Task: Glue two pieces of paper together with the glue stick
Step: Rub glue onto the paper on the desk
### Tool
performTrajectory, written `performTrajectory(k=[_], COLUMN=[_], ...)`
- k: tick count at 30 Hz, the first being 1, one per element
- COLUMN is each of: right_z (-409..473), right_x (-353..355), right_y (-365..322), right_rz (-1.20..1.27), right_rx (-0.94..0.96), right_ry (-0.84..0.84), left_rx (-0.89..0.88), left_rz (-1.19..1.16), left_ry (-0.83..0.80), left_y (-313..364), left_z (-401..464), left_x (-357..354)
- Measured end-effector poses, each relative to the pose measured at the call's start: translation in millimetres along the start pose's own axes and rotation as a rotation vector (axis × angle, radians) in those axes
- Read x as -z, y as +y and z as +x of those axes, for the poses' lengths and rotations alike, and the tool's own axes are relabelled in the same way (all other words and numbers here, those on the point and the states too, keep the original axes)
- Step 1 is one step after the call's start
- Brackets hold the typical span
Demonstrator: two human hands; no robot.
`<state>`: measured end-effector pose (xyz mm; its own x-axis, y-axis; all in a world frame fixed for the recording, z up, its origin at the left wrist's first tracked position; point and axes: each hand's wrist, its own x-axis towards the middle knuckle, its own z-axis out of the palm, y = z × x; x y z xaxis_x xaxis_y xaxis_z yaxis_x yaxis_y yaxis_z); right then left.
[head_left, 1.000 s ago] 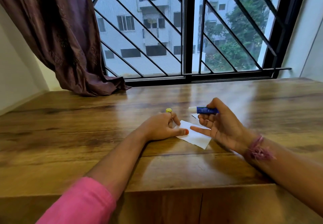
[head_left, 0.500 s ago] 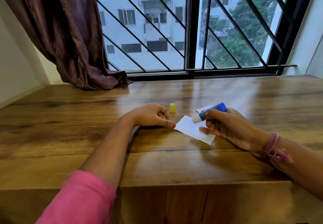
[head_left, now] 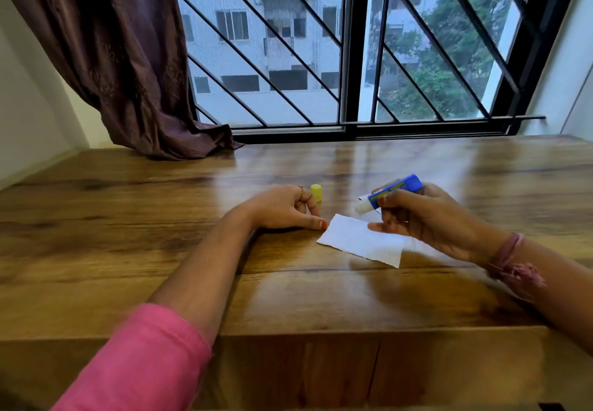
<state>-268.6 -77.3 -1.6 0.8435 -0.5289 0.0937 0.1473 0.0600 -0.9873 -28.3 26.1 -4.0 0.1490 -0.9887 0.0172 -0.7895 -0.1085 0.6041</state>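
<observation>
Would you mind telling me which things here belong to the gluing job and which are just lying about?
Part of the job:
- blue glue stick, uncapped, in the right hand
- white paper rectangle flat on the wooden table
- left hand resting at its corner
- small yellow cap, standing upright
- second white scrap behind the stick, mostly hidden

Just there:
- brown curtain
- black window grille
</observation>
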Motion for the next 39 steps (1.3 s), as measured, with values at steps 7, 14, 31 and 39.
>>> performTrajectory(k=[7,14,31,39], right_z=[13.3,4.1,11.4,9.6], right_x=[-21.3,-12.4,-38.4,-43.1], right_y=[11.9,9.5,19.7,19.7], right_rz=[-0.089,-0.121,-0.786,-0.822], right_rx=[-0.035,-0.021,0.206,0.259], right_ry=[-0.016,-0.074,-0.079,-0.067], left_rx=[0.016,0.04,0.045,0.056], left_rz=[0.005,-0.025,-0.018,0.005], left_ry=[-0.034,-0.113,-0.121,-0.113], left_y=[2.2,2.9,3.1,4.3], left_z=[-0.9,-4.4,-6.3,-7.4], left_x=[1.0,8.5,9.4,10.3])
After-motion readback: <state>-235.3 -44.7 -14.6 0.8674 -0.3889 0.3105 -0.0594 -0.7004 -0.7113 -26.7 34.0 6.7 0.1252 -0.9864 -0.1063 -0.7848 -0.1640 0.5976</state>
